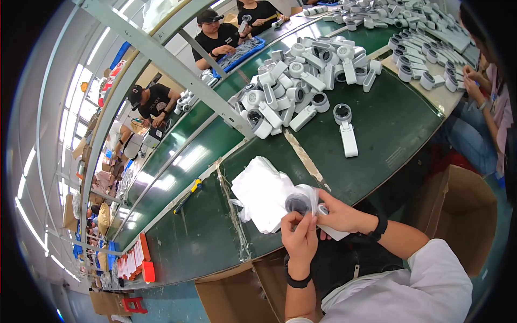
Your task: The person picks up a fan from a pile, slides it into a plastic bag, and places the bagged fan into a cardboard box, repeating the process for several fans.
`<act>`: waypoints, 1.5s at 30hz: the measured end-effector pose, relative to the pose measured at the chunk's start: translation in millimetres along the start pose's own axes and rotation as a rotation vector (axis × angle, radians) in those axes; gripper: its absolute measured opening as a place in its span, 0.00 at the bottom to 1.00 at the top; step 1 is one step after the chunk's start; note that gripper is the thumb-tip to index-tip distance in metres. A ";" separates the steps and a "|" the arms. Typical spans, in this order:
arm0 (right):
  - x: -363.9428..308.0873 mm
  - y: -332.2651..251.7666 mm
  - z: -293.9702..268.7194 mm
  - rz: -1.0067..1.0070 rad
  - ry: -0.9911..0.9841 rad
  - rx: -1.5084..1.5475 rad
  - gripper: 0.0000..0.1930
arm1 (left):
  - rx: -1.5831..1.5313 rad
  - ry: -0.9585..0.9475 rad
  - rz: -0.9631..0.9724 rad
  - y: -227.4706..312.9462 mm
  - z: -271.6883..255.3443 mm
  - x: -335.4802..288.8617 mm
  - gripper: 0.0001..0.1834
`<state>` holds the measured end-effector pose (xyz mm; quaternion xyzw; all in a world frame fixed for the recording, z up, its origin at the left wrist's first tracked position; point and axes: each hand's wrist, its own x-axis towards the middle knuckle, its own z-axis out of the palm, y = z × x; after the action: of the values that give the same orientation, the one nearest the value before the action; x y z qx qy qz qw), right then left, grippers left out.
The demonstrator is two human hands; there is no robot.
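In front of me I hold a small white handheld fan (302,195) with a round head and a dark grey centre. My right hand (344,215) is wrapped round it from the right, and its white handle shows below the fingers. The fingertips of my left hand (299,237) pinch at the lower rim of the round head; whether they hold anything thin there I cannot make out. Right behind the fan lies a stack of thin white sheets or bags (260,191). A single similar fan (344,129) lies apart on the green table (371,175).
A large heap of white fans (307,81) covers the table's far part. Rows of fans (425,59) lie at the right near a seated person. A yellow-and-black cutter (188,196) and an orange-red bin (135,259) are left. Cardboard boxes (458,215) stand below; a metal frame (177,70) rises left.
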<state>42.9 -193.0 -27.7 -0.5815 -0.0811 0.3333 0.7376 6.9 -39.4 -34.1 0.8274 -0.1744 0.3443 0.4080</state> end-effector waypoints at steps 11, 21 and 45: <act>15.5 20.0 -2.1 -0.477 0.303 0.177 0.23 | -0.610 -0.023 -0.345 -10.8 -3.3 -32.4 0.11; 15.5 12.4 17.9 -0.696 0.641 -0.695 0.12 | -1.174 -0.118 -0.946 -16.0 5.2 -36.6 0.27; 34.1 -30.9 -131.6 -0.182 1.065 -1.317 0.37 | 0.803 0.395 -0.863 -147.3 -164.3 -57.4 0.33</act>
<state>148.0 -282.0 -49.5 -0.9624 0.0528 -0.1607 0.2126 -19.7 181.0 -86.1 0.8328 0.3977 0.3339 0.1917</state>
